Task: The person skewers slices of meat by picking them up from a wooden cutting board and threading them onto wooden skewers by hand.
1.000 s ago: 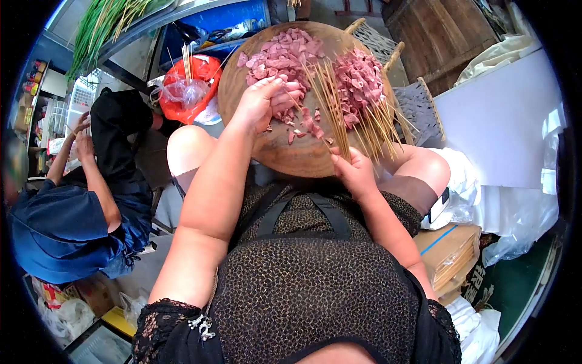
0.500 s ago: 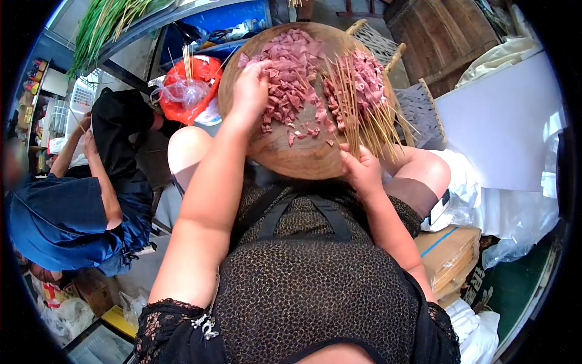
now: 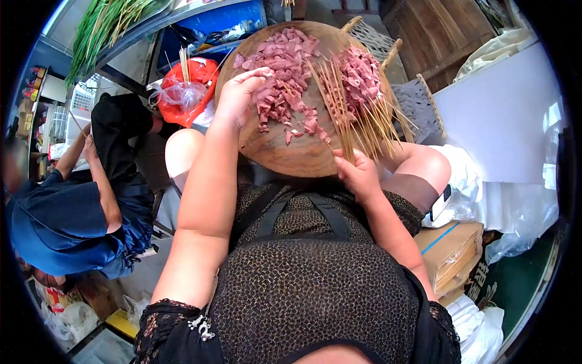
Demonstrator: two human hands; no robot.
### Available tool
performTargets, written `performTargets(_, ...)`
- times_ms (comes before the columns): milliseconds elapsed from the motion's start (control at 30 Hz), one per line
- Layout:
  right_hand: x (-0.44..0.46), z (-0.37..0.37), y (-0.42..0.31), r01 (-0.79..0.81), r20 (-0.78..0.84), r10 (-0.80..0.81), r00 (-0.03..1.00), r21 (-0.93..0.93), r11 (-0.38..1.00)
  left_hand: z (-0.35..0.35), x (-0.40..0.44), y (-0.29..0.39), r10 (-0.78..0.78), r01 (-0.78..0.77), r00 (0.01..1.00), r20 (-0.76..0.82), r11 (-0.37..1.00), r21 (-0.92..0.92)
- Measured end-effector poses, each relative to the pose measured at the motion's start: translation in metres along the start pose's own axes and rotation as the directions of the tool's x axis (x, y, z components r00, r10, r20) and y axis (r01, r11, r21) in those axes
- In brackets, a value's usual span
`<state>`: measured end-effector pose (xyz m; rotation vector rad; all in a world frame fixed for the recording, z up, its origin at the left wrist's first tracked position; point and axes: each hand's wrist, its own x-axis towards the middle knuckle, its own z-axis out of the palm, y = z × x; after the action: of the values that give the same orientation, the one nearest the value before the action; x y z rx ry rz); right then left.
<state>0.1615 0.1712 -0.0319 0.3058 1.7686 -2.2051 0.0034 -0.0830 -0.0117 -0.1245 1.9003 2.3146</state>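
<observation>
A round wooden board (image 3: 276, 155) carries a heap of cut pinkish-red meat (image 3: 282, 60). My left hand (image 3: 239, 94) is raised at the heap's left edge, thumb and fingers pinched together; whatever may be between them is too small to make out. My right hand (image 3: 359, 173) is closed around the lower ends of several bamboo skewers (image 3: 344, 130) at the board's near edge. One skewer end sticks out left of my right thumb, close to a few loose meat pieces (image 3: 315, 124). Beyond that hand lies a pile of threaded meat skewers (image 3: 362, 76), with bare sticks pointing toward me.
A red plastic bag (image 3: 188, 100) with upright sticks stands left of the board. Another person (image 3: 66, 212) sits at the left, holding a thin stick. Green stalks (image 3: 106, 33) lie upper left. Woven stools, a white panel (image 3: 497, 115) and a cardboard stack (image 3: 448, 255) are at the right.
My left hand has drawn slightly left and down, off the heap's edge, its wrist turned. My right hand has shifted a little left and down, and the skewers in it lean more to the left.
</observation>
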Motion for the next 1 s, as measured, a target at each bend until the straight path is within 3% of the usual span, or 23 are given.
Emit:
performTargets(67, 0.002, 0.000, 0.002, -0.006, 0.007, 0.006, 1.000, -0.009, 1.000, -0.001, -0.005, 0.006, -0.144, 0.207, 0.970, 0.196, 0.914, -0.348)
performTargets(133, 0.003, 0.000, 0.003, 0.002, 0.019, -0.002, 1.000, -0.030, 1.000, -0.001, -0.004, 0.004, -0.142, 0.214, 0.964, 0.224, 0.914, -0.344)
performTargets(200, 0.003, 0.000, 0.003, 0.003, 0.021, -0.003, 1.000, -0.022, 1.000, -0.003, -0.001, -0.001, -0.137, 0.285, 0.933, 0.333, 0.846, -0.451)
performTargets(467, 0.001, -0.005, 0.003, -0.010, 0.011, 0.011, 1.000, -0.075, 0.997, 0.006, -0.004, -0.001, -0.156, 0.296, 0.936, 0.316, 0.833, -0.467)
performTargets(533, 0.001, -0.006, 0.003, -0.019, 0.008, 0.020, 1.000, -0.080, 0.997, 0.007, -0.006, 0.000, -0.121, 0.250, 0.936, 0.331, 0.890, -0.381)
performTargets(767, -0.004, -0.011, -0.009, -0.016, 0.024, 0.018, 1.000, -0.114, 0.993, 0.013, -0.011, 0.004, -0.147, 0.265, 0.934, 0.325, 0.897, -0.355)
performTargets(1000, -0.002, -0.006, 0.001, 0.004, -0.001, -0.004, 1.000, -0.038, 0.999, 0.018, -0.014, 0.004, -0.174, 0.294, 0.925, 0.339, 0.891, -0.345)
